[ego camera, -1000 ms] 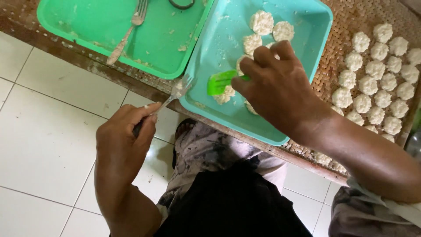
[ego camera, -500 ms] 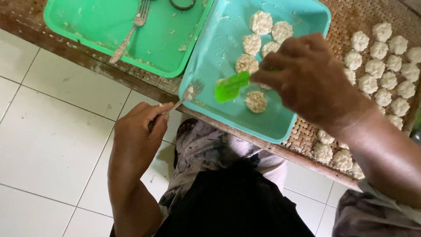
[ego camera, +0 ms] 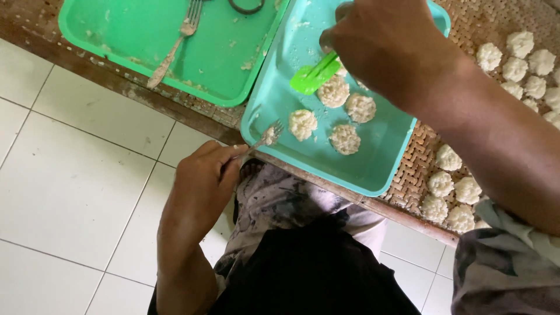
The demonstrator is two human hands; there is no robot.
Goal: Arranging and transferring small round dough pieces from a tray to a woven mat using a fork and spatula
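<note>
My left hand (ego camera: 201,184) grips a metal fork (ego camera: 263,137) whose dough-smeared tines rest at the near rim of a teal tray (ego camera: 373,157). Several round white dough patties (ego camera: 345,138) lie in that tray. My right hand (ego camera: 388,49) is over the tray's far part, closed on a bright green plastic tool (ego camera: 314,76) whose flat end sits beside one patty (ego camera: 333,92). The hand hides the far end of the tray.
A second, greener tray (ego camera: 116,46) at the left holds another fork (ego camera: 172,49) and a dark ring. Many finished patties (ego camera: 513,64) sit on a woven mat (ego camera: 417,163) at the right. White floor tiles lie below the bench edge.
My right hand has moved with the green tool toward the tray's far end, uncovering more patties. My left hand has brought the fork's tines up to the tray's near rim.
</note>
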